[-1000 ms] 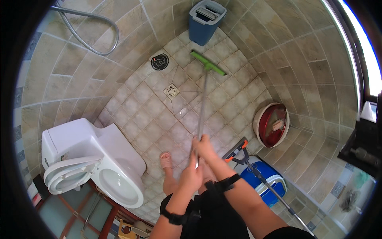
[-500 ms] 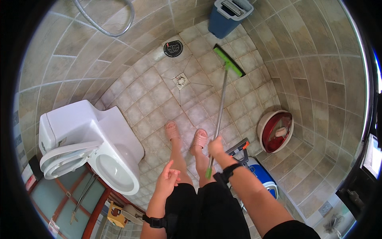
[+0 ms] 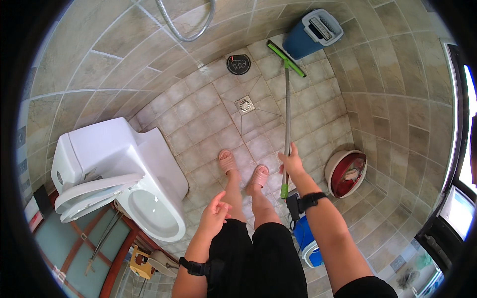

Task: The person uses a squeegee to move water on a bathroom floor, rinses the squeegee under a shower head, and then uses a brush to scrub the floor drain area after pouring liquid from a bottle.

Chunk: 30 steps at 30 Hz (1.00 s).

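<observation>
The right hand (image 3: 292, 163) was closed in a grip, its arm stretched forward. The left hand (image 3: 214, 214) hung free, fingers loosely curled, arm bent.

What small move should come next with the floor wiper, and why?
Probably bring the left hand onto the wiper's pole. Only the right hand grips it, low near the green end, while the green blade sits far out by the blue bucket. Two hands would likely steady a pull toward the floor drain.

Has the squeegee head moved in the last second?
Yes. The squeegee head has slid away from the floor drain toward the blue bucket at the wall.
</observation>
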Motion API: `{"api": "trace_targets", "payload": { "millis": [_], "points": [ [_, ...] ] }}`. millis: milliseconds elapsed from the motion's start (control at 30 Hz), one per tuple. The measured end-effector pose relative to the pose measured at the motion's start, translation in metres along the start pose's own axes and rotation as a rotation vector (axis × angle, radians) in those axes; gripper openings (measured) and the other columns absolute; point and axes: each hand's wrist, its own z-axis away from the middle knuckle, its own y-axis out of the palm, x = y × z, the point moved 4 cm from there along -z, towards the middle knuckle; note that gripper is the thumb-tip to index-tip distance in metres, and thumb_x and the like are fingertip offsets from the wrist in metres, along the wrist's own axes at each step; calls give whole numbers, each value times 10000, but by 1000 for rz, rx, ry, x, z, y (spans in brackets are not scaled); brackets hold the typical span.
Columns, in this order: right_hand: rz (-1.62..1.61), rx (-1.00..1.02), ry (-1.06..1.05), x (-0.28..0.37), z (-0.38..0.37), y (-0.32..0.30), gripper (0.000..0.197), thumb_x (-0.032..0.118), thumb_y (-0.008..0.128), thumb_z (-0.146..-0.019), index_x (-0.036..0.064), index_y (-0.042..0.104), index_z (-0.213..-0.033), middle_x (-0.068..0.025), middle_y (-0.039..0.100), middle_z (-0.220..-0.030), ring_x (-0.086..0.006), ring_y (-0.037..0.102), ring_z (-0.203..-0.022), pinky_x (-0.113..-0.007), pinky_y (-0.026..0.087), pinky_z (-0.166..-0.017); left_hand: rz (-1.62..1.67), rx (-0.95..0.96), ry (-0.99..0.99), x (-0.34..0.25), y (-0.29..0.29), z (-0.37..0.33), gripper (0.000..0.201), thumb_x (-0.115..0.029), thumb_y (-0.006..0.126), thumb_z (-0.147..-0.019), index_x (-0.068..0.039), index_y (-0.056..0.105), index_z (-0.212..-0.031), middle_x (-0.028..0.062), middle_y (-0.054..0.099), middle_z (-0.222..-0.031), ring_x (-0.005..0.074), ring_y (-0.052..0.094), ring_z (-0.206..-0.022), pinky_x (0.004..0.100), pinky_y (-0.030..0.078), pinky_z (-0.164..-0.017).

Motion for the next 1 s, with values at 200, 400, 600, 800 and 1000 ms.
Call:
{"api": "trace_targets", "payload": {
  "millis": [200,400,600,800,1000],
  "points": [
    [161,-148,-191,-95,61,24,551,145,500,-863,58,272,-1357,-192,535,-926,-270,505,-736,-332,408,-632,83,-25,-18,0,-34,3,418,-161,479,-904,-78,388,-1303,50,593,-910,96,565,-667,219,462,-562],
    [509,-38,-33,3,68,15,561,169,450,-874,33,215,-1365,-286,590,-933,-360,603,-812,-406,473,-712,143,2,-47,8,-47,-8,384,-151,461,-912,-75,411,-1285,43,588,-908,91,557,-673,217,453,-571],
    [974,138,-241,-55,97,-26,589,173,469,-856,47,208,-1369,-299,588,-895,-424,589,-796,-464,462,-722,174,54,-37,9,-31,1,372,-150,454,-914,-76,425,-1278,40,590,-904,85,550,-668,211,447,-571],
    [1032,189,-101,-49,154,-94,571,176,484,-847,103,261,-1367,-280,587,-962,-428,579,-865,-460,456,-758,214,2,-31,14,-34,13,364,-154,454,-913,-69,437,-1267,40,591,-899,89,551,-666,210,446,-567],
    [586,26,-323,-18,96,-86,573,189,479,-847,66,256,-1360,-308,578,-932,-420,575,-889,-455,454,-768,230,-16,-42,27,-28,24,368,-165,465,-907,-62,441,-1260,42,593,-896,91,555,-668,211,447,-560]
  ]
}}
